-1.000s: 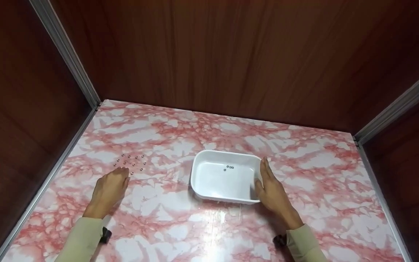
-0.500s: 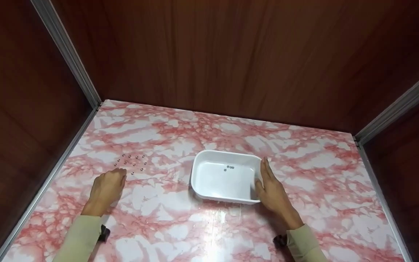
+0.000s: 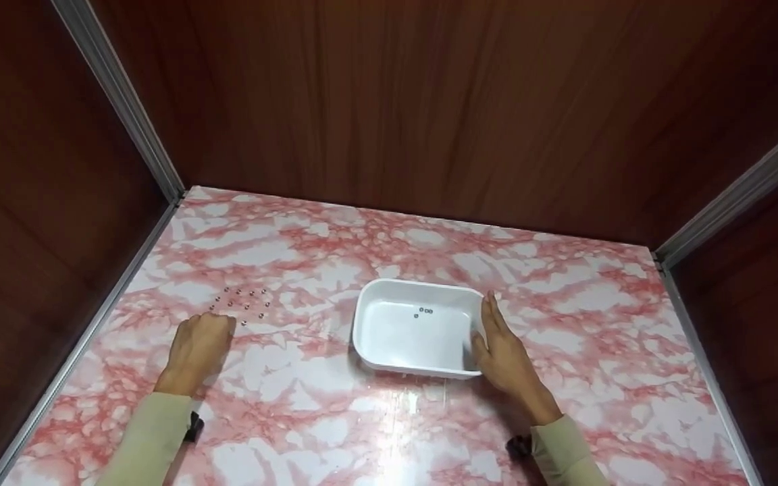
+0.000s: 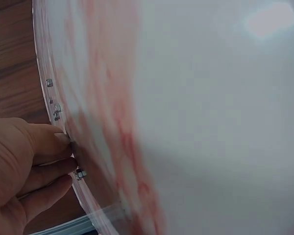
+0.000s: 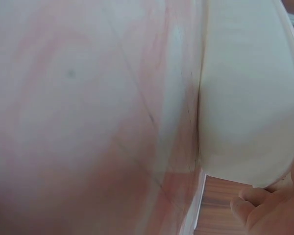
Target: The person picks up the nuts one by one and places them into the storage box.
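Observation:
Several small metal nuts [image 3: 247,307] lie scattered at the table's left. My left hand [image 3: 200,344] is at the near edge of this group, fingers curled down to the tabletop. In the left wrist view, the left hand [image 4: 34,169] pinches at the surface with thumb and fingertips together. A dark bit shows between the tips, seemingly a nut, mostly hidden. Another nut [image 4: 80,174] sits right beside the fingers. My right hand [image 3: 507,351] rests against the right end of a white tub [image 3: 423,370], fingers straight along the outside, thumb over the rim. Several nuts [image 3: 424,311] lie inside.
The table [image 3: 308,418] has a red-and-white marbled top. Dark wood panels [image 3: 389,115] enclose its back and sides, with metal strips [image 3: 125,101] at the corners. More nuts [image 4: 54,108] stand beyond the left fingers in the left wrist view.
My left hand has shifted slightly left, and its fingers have drawn in more tightly at the tabletop. The right hand and the tub have stayed in place.

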`<state>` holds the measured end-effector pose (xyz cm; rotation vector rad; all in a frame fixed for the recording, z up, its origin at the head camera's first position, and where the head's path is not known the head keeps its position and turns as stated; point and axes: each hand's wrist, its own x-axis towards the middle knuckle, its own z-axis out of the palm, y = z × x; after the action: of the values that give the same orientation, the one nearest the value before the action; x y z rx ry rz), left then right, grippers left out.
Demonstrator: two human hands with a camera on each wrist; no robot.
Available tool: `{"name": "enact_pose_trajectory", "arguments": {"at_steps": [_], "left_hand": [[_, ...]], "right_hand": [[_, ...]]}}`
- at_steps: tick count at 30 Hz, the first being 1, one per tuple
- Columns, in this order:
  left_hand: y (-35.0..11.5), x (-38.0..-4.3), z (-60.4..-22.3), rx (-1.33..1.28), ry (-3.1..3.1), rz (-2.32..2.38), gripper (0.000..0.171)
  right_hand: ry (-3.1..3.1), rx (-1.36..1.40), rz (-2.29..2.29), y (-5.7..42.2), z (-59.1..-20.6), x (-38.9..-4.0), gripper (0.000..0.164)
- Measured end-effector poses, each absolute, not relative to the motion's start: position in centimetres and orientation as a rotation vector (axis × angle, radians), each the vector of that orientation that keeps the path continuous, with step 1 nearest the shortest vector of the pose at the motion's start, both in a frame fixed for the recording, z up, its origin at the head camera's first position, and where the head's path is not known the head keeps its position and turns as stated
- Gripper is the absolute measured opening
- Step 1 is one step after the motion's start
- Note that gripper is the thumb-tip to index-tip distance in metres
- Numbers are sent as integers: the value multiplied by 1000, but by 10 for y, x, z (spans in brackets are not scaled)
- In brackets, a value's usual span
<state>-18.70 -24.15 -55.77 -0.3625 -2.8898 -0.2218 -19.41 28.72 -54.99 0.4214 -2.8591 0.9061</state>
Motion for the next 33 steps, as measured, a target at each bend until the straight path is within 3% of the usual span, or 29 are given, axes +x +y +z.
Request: {"name": "enact_pose_trajectory", "arguments": {"at_steps": [33], "left_hand": [[-238,-192,-550,-483,-2807,-80,21]], "right_hand": [[-2830,449,872,288,-551,-194,66]]}}
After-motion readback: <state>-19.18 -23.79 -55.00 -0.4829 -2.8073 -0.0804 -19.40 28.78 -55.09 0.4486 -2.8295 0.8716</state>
